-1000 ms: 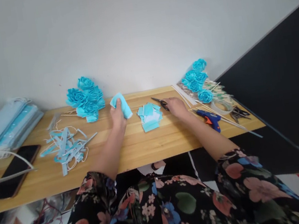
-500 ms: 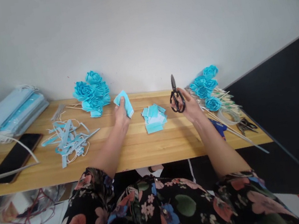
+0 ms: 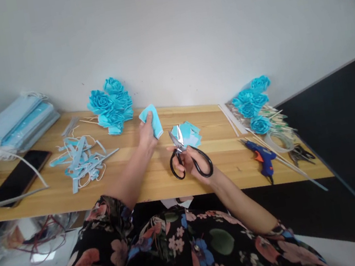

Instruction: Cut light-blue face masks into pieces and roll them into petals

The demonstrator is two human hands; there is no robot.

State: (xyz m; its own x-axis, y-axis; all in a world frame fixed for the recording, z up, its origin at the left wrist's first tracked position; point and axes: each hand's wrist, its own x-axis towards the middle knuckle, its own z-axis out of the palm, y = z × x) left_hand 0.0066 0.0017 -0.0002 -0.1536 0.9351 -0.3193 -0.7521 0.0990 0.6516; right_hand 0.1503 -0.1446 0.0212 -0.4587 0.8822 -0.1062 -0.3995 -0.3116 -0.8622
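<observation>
Between the thumb and fingers of my left hand (image 3: 146, 134) is a folded piece of light blue mask fabric (image 3: 155, 123), held above the table. My right hand (image 3: 191, 162) grips black-handled scissors (image 3: 179, 147), whose blades are spread and point up and left, a short way from the fabric. Behind the scissors lies a pile of cut blue squares (image 3: 193, 134), partly covered by the blades. Left of my left hand is a bunch of blue fabric roses (image 3: 110, 105). Cut strips and ear loops (image 3: 82, 161) lie in a loose heap nearer to me.
At the left are stacked blue masks (image 3: 17, 124), a phone (image 3: 19, 178) and a white cable (image 3: 31, 167). On the right lie more blue roses (image 3: 250, 101), a blue glue gun (image 3: 264, 157), a tape roll (image 3: 278, 141), thin sticks (image 3: 286, 158) and dark pliers-like tools (image 3: 302, 153).
My right hand has brought the scissors left and nearer to me, and their blades have opened. My left hand stays almost in place with the fabric. The glue gun is now uncovered.
</observation>
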